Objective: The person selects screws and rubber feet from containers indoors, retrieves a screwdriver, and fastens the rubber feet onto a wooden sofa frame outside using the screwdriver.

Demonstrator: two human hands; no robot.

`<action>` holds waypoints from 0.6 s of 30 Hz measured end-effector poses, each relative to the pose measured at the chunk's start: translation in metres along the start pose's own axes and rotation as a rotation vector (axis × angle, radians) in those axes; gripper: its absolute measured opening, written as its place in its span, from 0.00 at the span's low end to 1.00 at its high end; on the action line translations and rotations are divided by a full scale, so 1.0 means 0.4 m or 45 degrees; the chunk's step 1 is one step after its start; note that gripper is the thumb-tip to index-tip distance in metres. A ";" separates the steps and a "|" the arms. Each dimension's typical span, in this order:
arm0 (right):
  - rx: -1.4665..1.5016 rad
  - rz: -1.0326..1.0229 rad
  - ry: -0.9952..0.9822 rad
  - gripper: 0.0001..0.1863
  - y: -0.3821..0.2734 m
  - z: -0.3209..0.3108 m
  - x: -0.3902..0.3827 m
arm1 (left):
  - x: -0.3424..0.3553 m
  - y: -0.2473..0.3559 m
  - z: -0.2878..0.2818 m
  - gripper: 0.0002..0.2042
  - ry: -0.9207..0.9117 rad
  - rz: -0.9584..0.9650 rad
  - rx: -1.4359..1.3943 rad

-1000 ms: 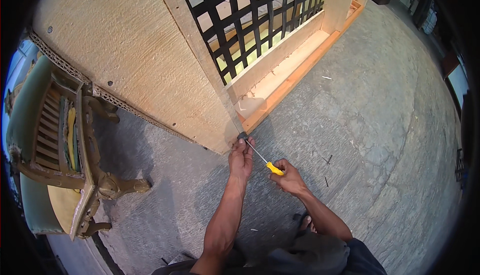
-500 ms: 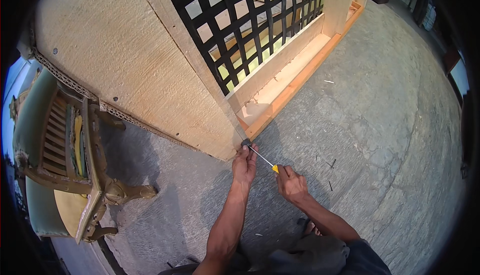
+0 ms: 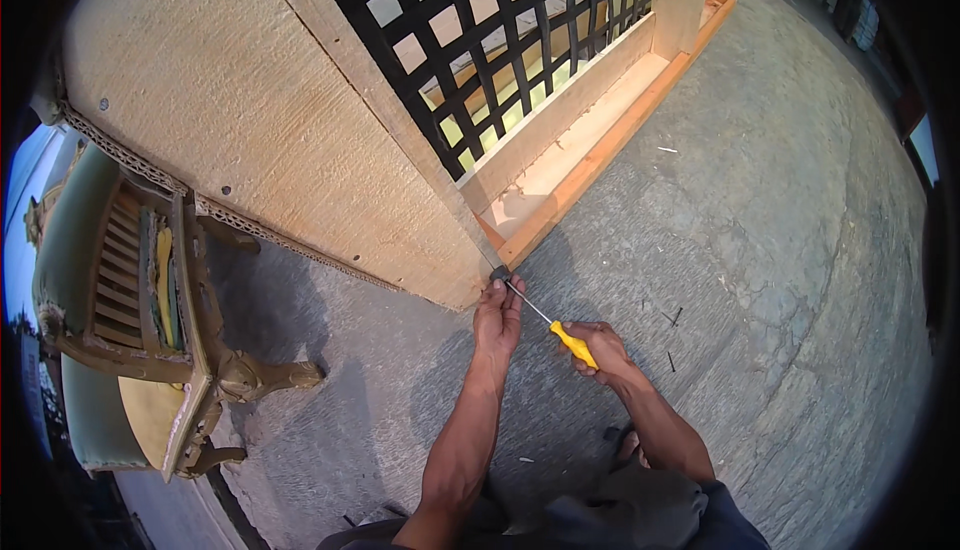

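My left hand (image 3: pixel 497 315) holds a small dark block (image 3: pixel 500 275) against the lower corner of a plywood-sided wooden frame (image 3: pixel 290 140). My right hand (image 3: pixel 600 350) grips the yellow handle of a screwdriver (image 3: pixel 570 340); its thin metal shaft runs up-left to the dark block, where the tip is too small to make out. The frame has an orange-brown lower rail (image 3: pixel 600 175) and a woven grid of black straps (image 3: pixel 470 50) beside the plywood panel.
A worn wooden armchair (image 3: pixel 130 280) with faded green upholstery and torn padding lies on its side at the left. The rough concrete floor (image 3: pixel 790 250) stretches to the right, with a few nails or screws (image 3: pixel 675 316) on it. Dark objects stand at the far right edge.
The screwdriver has shifted slightly right, and my right hand's grip has changed, turned over the handle half a second ago and now showing more of it. The view has moved slightly.
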State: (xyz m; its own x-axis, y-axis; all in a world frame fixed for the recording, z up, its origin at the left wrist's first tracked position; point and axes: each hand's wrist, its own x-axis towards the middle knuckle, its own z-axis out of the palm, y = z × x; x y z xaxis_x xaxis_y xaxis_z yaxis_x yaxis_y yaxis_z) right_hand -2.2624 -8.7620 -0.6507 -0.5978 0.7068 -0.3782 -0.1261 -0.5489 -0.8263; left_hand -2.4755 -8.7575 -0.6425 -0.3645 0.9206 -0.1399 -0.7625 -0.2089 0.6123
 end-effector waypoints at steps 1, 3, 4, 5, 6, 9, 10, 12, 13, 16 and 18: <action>-0.002 0.001 -0.002 0.18 0.000 0.025 -0.012 | 0.000 0.004 -0.002 0.09 0.002 0.007 -0.035; -0.443 -0.403 0.331 0.18 0.005 0.104 -0.069 | 0.006 0.003 -0.010 0.09 0.002 0.013 -0.069; -1.159 -1.305 0.644 0.19 0.087 0.062 0.004 | 0.009 -0.007 -0.010 0.09 -0.010 -0.006 -0.083; -1.142 -1.312 0.615 0.19 0.105 0.093 0.002 | 0.012 0.009 -0.030 0.09 -0.003 0.006 -0.084; -1.477 -1.280 0.727 0.18 0.108 0.117 -0.015 | 0.010 0.015 -0.033 0.09 0.003 0.015 -0.081; -1.162 -0.773 0.535 0.17 0.079 0.102 -0.008 | 0.009 0.024 -0.030 0.10 -0.016 0.015 -0.008; -0.508 -0.323 0.228 0.16 0.059 0.091 0.000 | 0.016 0.029 -0.027 0.10 -0.002 0.029 -0.029; -0.244 -0.190 0.144 0.16 0.009 0.099 -0.004 | 0.022 0.038 -0.031 0.10 0.015 0.050 -0.048; 0.019 -0.055 0.063 0.15 -0.003 0.101 -0.009 | 0.022 0.046 -0.034 0.09 0.009 0.047 -0.053; -0.698 -0.830 0.413 0.13 0.106 0.085 0.032 | 0.021 0.026 -0.023 0.08 0.005 0.009 -0.073; -1.265 -1.488 0.699 0.13 0.120 0.096 0.027 | 0.013 0.028 -0.024 0.08 0.024 0.003 -0.077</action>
State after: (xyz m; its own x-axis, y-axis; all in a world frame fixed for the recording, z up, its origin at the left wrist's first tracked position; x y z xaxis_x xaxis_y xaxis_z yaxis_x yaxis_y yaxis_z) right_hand -2.3055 -8.7978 -0.6784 -0.1825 0.6928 0.6977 0.3785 0.7044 -0.6005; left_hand -2.4911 -8.7582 -0.6438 -0.3756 0.9140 -0.1534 -0.7926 -0.2310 0.5643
